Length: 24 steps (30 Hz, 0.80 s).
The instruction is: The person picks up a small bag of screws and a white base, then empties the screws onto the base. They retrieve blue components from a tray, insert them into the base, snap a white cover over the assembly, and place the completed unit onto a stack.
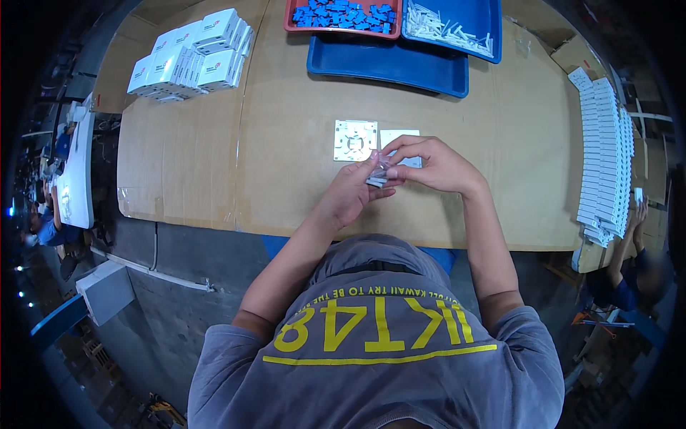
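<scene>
Both hands meet in front of me over the near part of the table. A small see-through plastic bag (382,166) with white pieces is between them. My left hand (350,191) holds it from below, fingers curled around it. With bent fingers, my right hand (434,164) pinches the bag's upper right side. Just beyond my left hand lies a square white plate with a silvery cut-out pattern (355,141). A second, plain white plate (401,134) lies beside it, partly covered by my right hand.
Stacked white square boxes (189,57) stand far left. At the back are a red tray (289,21) of blue parts, a blue tray (496,36) of white sticks, and another blue tray (386,68). Long rows of white plates (604,157) line the right edge, near another person's hand (640,214).
</scene>
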Tool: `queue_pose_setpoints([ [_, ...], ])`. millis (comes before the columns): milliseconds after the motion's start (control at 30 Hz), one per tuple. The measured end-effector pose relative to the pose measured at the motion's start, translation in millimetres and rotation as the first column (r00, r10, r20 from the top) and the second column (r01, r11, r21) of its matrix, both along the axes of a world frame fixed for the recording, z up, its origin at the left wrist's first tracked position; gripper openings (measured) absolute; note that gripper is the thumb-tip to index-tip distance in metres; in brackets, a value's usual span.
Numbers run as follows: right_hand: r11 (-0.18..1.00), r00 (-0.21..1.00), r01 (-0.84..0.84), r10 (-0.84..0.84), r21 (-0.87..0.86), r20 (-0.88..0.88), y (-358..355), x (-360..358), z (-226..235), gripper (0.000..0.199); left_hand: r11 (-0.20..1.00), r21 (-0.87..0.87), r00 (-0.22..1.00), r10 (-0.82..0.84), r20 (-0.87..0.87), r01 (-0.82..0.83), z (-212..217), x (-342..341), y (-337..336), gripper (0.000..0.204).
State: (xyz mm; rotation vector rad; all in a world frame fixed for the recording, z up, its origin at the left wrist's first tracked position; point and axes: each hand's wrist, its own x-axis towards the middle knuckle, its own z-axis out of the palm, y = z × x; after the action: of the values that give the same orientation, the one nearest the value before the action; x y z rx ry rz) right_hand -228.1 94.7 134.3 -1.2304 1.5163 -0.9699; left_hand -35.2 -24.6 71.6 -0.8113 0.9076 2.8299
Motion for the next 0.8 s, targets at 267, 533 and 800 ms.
queue_pose_setpoints([
  [267, 0.994, 0.994, 0.105, -0.105, 0.002, 0.018, -0.6, -0.8, 5.3, 0.013, 0.891, -0.454, 0.993, -0.057, -0.108, 0.002, 19.0, 0.5, 0.1, 0.041],
  [533, 0.902, 0.803, 0.432, -0.389, 0.008, 0.451, -5.1, 33.6, -1.7, 0.022, 0.744, -0.666, 0.985, -0.078, -0.154, -0.046, 30.6, 12.0, -2.9, 0.036],
  [800, 0.803, 0.707, 0.587, -0.444, -0.106, 0.55, -16.3, 63.4, -10.7, 0.032, 0.689, -0.591, 0.907, 0.333, -0.257, -0.42, 29.9, 9.9, 3.4, 0.017],
])
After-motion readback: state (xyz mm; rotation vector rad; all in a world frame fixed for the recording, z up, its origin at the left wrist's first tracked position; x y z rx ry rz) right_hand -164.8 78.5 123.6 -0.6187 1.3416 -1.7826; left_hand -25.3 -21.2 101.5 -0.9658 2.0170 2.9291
